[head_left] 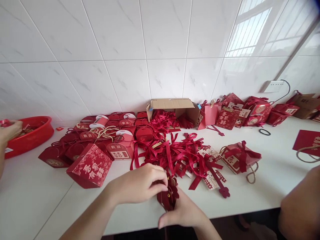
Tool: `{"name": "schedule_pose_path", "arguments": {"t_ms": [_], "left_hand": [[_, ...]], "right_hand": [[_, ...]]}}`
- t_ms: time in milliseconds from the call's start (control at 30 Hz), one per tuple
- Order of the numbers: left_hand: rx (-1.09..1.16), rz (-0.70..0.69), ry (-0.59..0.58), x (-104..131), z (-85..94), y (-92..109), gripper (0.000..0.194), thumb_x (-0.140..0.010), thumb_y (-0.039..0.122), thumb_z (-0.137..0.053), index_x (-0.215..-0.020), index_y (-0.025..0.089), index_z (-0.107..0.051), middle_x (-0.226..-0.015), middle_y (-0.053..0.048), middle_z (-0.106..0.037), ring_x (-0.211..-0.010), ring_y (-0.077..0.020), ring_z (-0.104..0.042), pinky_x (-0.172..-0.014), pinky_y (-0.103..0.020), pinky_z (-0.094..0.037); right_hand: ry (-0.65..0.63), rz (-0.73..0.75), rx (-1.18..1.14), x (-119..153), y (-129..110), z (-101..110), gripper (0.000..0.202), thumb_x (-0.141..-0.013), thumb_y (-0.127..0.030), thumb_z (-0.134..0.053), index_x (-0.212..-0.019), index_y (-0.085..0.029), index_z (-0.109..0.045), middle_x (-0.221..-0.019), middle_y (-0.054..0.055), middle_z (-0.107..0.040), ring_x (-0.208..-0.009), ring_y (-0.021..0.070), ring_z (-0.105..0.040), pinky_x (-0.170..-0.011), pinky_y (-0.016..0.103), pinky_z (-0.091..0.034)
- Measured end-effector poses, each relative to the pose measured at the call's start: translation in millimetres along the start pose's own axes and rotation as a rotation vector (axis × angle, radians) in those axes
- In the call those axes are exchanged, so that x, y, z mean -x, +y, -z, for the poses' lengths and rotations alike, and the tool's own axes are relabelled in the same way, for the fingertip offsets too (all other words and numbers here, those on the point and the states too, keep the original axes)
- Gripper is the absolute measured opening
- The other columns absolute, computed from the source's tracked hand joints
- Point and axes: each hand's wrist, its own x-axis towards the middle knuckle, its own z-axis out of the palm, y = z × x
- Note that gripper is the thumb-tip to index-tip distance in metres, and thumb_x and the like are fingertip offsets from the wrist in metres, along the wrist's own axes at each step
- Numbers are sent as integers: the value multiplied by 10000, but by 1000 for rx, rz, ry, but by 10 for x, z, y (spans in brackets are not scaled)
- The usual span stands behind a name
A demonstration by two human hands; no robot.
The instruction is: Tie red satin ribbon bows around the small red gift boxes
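Close to the table's front edge, a small dark red gift box (165,199) with scalloped flaps and gold dots is between my two hands. My left hand (140,183) comes over its top, fingers curled and closed on the upper edge. From the right and below, my right hand (186,210) grips the side of the box, thumb apart at the near side. Just behind lies a tangled heap of dark red ribbons (172,151). A strap with a flower-shaped end (224,192) and printed tags (208,181) lie to the right.
Red boxes (120,150) crowd the back left, with a tilted red box (91,166) before them. A cardboard carton (172,103) holds ribbons. A ribboned box (241,158) stands right. At far left, another person's hand (12,130) is over a red basin (37,141); another person's limb (301,203) shows right.
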Motion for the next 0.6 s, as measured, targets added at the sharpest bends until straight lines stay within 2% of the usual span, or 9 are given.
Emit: {"name": "schedule_pose_path", "arguments": {"t_ms": [100, 167, 200, 233, 267, 300, 367, 500, 600], "left_hand": [[88, -13, 41, -172, -96, -178, 154, -861, 326, -550, -840, 209, -647, -831, -7, -655, -756, -143, -605, -684, -214, -457], [87, 69, 213, -366, -99, -450, 250, -909, 390, -444, -923, 211, -619, -884, -16, -659, -779, -146, -615, -708, -227, -476], [31, 150, 356, -488, -95, -618, 296, -931, 393, -380, -903, 204, -607, -875, -24, -659, -789, -152, -619, -725, -238, -480], [-71, 262, 480, -619, -92, -797, 294, -930, 382, -371, -902, 203, -603, -916, -35, -661, -840, -163, -623, -777, -254, -479], [-116, 327, 537, -748, -96, -976, 267, -921, 340, -385, -912, 184, -602, -986, -72, -653, -920, -191, -614, -840, -292, -464], [-141, 369, 553, -863, -107, -1147, 224, -894, 295, -427, -900, 161, -607, -1021, -112, -644, -973, -226, -604, -873, -332, -449], [-163, 454, 536, -1012, -145, -1432, 117, -795, 229, -548, -771, 140, -621, -908, -140, -665, -884, -270, -632, -812, -375, -469], [-119, 492, 467, -904, -181, -1710, 74, -667, 194, -648, -601, 178, -618, -640, -50, -674, -639, -227, -651, -655, -315, -495], [-66, 458, 535, -636, -104, -1725, 115, -705, 309, -643, -700, 200, -678, -731, -37, -722, -711, -221, -674, -687, -295, -508]], "right_hand": [[13, -95, 65, 66, 87, -38, 328, -766, -486, -654, -817, -163, -672, -781, 37, -575, -704, 146, -504, -698, 292, -418], [116, -201, 9, 123, 151, -27, 398, -806, -543, -576, -757, -155, -643, -669, 20, -546, -577, 114, -452, -579, 263, -381], [164, -228, -36, 150, 176, -16, 409, -800, -558, -576, -763, -155, -634, -661, 17, -542, -549, 105, -431, -542, 253, -359], [199, -222, -79, 173, 194, -4, 407, -796, -559, -582, -766, -156, -628, -681, 23, -550, -547, 103, -430, -529, 248, -351], [225, -178, -122, 192, 206, 7, 396, -795, -550, -591, -769, -157, -627, -717, 34, -564, -565, 106, -445, -540, 252, -362], [247, -111, -169, 207, 215, 16, 375, -798, -532, -600, -775, -158, -626, -751, 45, -577, -598, 115, -470, -573, 261, -385], [281, 5, -294, 229, 231, 30, 327, -811, -488, -610, -791, -162, -615, -740, 51, -591, -650, 134, -520, -649, 287, -416], [354, 13, -503, 260, 295, 72, 303, -800, -455, -640, -880, -174, -557, -555, -30, -497, -528, 124, -520, -515, 245, -373], [414, 27, -527, 259, 329, 114, 279, -824, -455, -610, -904, -204, -518, -546, -66, -449, -434, 78, -407, -438, 205, -308]]}}
